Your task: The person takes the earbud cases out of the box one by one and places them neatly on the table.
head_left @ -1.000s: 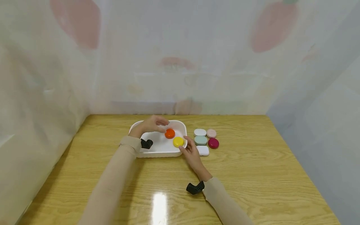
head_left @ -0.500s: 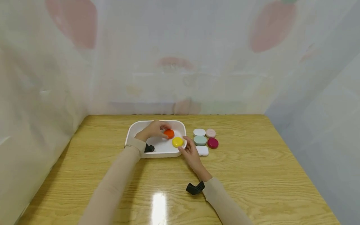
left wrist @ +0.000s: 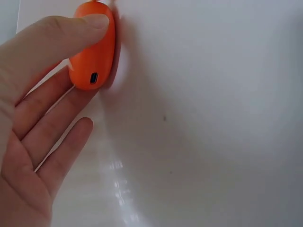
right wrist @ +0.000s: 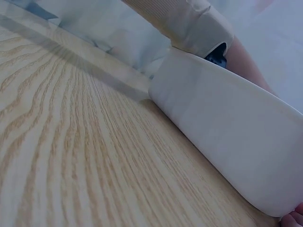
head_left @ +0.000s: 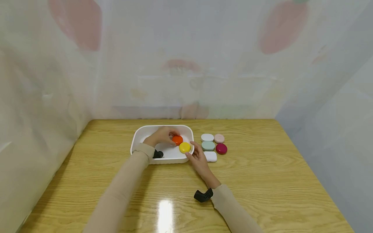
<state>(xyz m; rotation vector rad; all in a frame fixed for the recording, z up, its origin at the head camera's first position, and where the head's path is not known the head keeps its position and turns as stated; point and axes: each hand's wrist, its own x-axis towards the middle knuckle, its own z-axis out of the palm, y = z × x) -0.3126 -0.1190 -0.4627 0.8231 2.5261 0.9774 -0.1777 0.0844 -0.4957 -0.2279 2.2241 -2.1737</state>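
Observation:
Inside a white plastic basin (head_left: 163, 160), my left hand (head_left: 162, 135) holds a rounded orange earbud case (head_left: 177, 140). The left wrist view shows the thumb on top of the orange earbud case (left wrist: 92, 56), fingers behind it and a small charging port on its near end. A yellow earbud case (head_left: 185, 147) lies in the basin's right front corner. My right hand (head_left: 200, 162) grips that corner from outside, thumb at the front and fingers along the right side. In the right wrist view only fingertips (right wrist: 293, 218) show at the basin's lower edge.
Right of the basin, several small cases stand close together: a white oval one (head_left: 207, 138), a pale green one (head_left: 208, 146), a white one (head_left: 211, 156), a pink one (head_left: 219, 138) and a magenta one (head_left: 221, 149). Pale curtains (head_left: 186, 81) surround the wooden table (head_left: 262, 181).
My left hand has come down and right to the orange case and taken hold of it; the case has shifted slightly toward the yellow one. My right hand has stayed at the basin's corner.

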